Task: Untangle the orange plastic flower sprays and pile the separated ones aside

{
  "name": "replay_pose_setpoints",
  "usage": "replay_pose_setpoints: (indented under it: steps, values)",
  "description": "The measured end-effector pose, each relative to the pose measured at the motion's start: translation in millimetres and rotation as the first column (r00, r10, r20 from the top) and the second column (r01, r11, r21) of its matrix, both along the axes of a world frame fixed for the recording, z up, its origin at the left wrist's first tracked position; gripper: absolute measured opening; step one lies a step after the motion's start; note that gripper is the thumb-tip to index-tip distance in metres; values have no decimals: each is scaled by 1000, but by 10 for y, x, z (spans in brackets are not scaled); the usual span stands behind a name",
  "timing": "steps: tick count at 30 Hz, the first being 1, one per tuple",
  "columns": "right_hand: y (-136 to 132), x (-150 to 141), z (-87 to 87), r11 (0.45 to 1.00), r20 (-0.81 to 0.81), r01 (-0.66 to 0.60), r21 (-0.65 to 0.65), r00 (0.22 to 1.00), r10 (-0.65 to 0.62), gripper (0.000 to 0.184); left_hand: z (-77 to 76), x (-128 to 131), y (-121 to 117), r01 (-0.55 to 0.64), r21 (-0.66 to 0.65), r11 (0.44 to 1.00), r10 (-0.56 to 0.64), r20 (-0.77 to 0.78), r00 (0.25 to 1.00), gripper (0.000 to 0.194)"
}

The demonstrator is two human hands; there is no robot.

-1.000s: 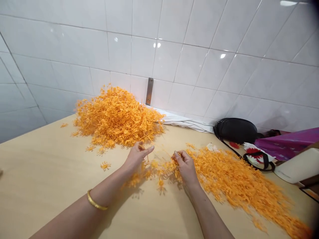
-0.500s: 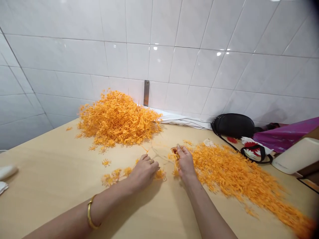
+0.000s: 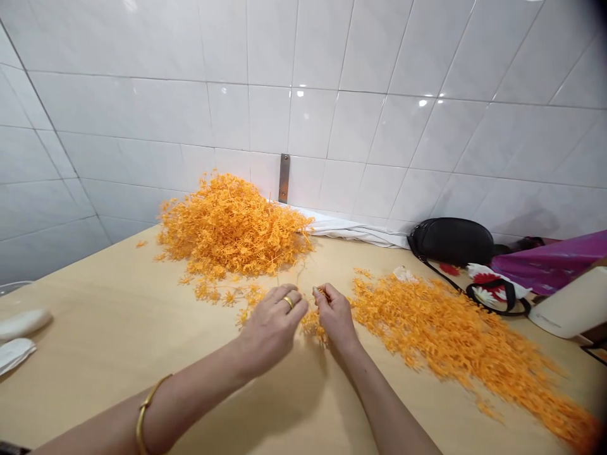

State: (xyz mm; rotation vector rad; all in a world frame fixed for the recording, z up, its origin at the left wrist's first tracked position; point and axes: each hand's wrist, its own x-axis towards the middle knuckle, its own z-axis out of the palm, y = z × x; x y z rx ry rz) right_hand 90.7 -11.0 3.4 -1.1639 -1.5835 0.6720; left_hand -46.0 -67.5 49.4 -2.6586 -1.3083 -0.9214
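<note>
My right hand (image 3: 337, 317) is closed in a pinch around a small bunch of orange, spiky flower-like pieces (image 3: 313, 328), which hang below its fingers. Close beside it, my left hand (image 3: 275, 319) has its fingers curled inward over more orange pieces; its fingertips are hidden, so what they grip cannot be made out. Thin stems show just above both hands. Behind the left hand, a tall heap of orange flower pieces (image 3: 232, 227) stands near the wall. To the right of my right hand, a flatter spread of loose orange pieces (image 3: 427, 322) runs toward the near right corner.
At the back right lie a black bag (image 3: 450, 241) with its strap, a purple cloth (image 3: 550, 262) and a cream cylindrical container (image 3: 569, 306). A white cloth (image 3: 351, 229) runs along the tiled wall. White objects (image 3: 23, 323) rest at the table's left side.
My right hand has moved left with its bunch, close to my left hand. The left hand has turned and its fingers curl in. Orange pieces left of it now lie nearer the heap.
</note>
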Motion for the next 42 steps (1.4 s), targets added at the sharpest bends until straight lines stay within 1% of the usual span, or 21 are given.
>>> replay_pose_setpoints:
  steps: [2,3,4,6,8,9,11,13,16,18,19,20,22,23,25,28,30,35,38,40,42]
  values:
    - [0,-5,3,998,38,54,16,998,-54,24,-22,186,-80,32,-114,993,4,307,952,19]
    - [3,-2,5,996,39,82,17,996,-83,25,-49,264,-83,23,-197,980,71,457,887,15]
    - [9,4,7,994,30,108,19,994,-108,25,-83,329,-59,10,-295,955,171,582,795,12]
    - [25,23,10,988,-3,151,39,989,-151,25,-165,418,55,17,-476,880,385,731,563,9]
    - [39,43,17,984,-25,163,73,987,-161,24,-244,465,210,118,-597,793,537,778,326,12]
    - [44,50,21,983,-28,155,93,988,-154,24,-276,479,285,216,-629,747,584,776,240,15]
    - [45,52,25,984,-18,129,124,992,-127,24,-325,503,408,433,-626,649,636,758,142,17]
    - [37,37,17,987,-4,101,127,995,-101,24,-356,518,485,570,-578,584,652,752,95,17]
    - [37,11,-17,998,-36,47,48,998,-46,26,-395,503,527,607,-543,581,641,764,70,18]
    - [62,27,-30,999,-130,-2,-44,992,-3,27,-424,458,523,621,-535,573,608,785,115,19]
    - [84,55,-25,995,-234,0,-97,972,-23,26,-439,428,516,628,-532,567,591,794,139,19]
    - [110,97,-10,988,-363,20,-155,929,-76,25,-452,396,507,637,-528,562,579,801,152,18]
    - [166,212,44,960,-592,78,-267,773,-228,22,-469,336,492,659,-514,549,587,799,134,17]
    - [189,272,79,944,-659,106,-314,692,-297,21,-470,313,489,667,-506,547,602,791,106,17]
    - [213,356,140,931,-690,120,-345,640,-338,17,-460,288,496,681,-477,555,632,775,27,15]
    - [182,346,181,941,-677,53,-334,681,-278,18,-419,292,539,686,-442,578,654,754,-65,11]
    - [137,285,188,952,-648,-26,-306,738,-188,26,-390,303,579,669,-454,588,661,746,-74,10]
    - [42,196,198,937,-561,-160,-310,827,-44,30,-372,310,659,592,-540,598,664,748,11,11]
    - [27,160,140,933,-409,-190,-305,911,52,31,-393,316,655,599,-524,606,643,766,19,13]
    - [44,135,64,951,-300,-167,-259,950,85,29,-405,316,635,630,-503,592,616,786,49,14]
    - [72,115,-14,978,-248,-84,-192,968,35,32,-417,305,618,658,-500,563,584,804,111,16]
